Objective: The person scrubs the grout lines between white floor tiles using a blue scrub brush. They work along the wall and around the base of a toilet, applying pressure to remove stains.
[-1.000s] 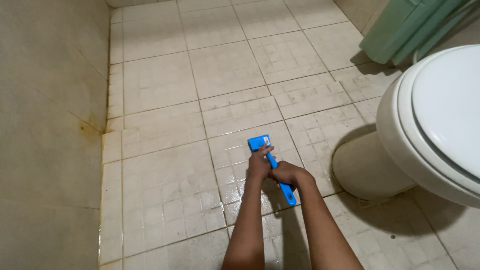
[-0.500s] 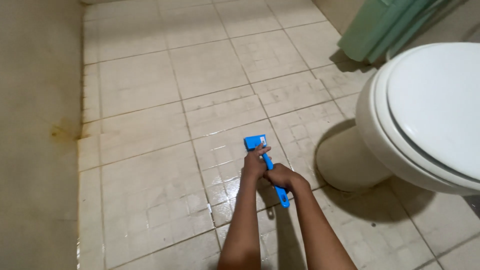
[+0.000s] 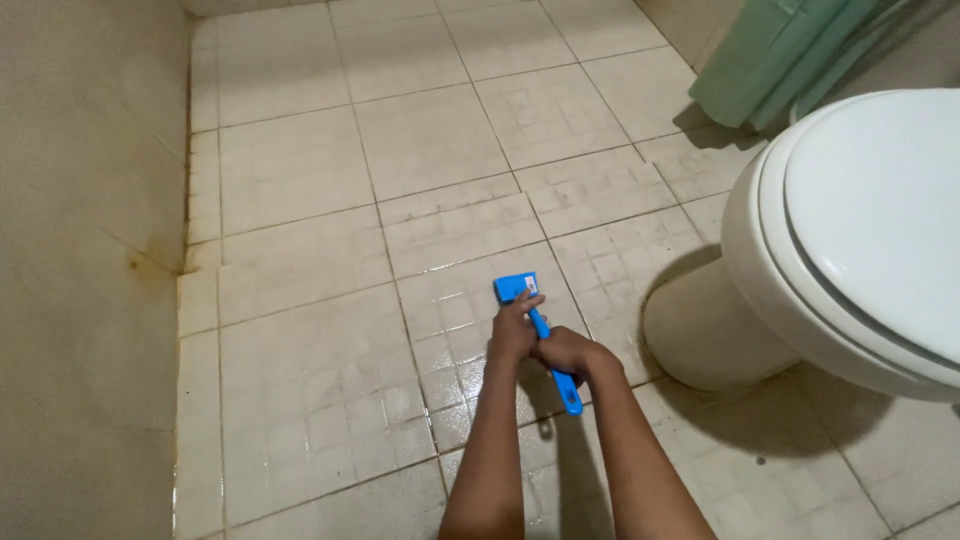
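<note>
Head view is showing you both of your arms reaching down over a wet, glossy patch of the tiled floor (image 3: 300,250). Your left hand (image 3: 514,330) is pressing down near the head of a blue brush (image 3: 518,288), fingers curled over the top of the handle just behind the head. Your right hand (image 3: 568,352) is clenching the blue handle further back, with the handle's end sticking out below your knuckles. The brush head is lying flat on the tiles, roughly in the middle of the floor, pointing away from you. You are working just beside the white toilet (image 3: 850,240), whose base is standing to the right of your hands with its lid closed. A beige wall (image 3: 90,250) is running along the floor's left edge, and a green bin (image 3: 770,60) is sitting at the far right corner.
</note>
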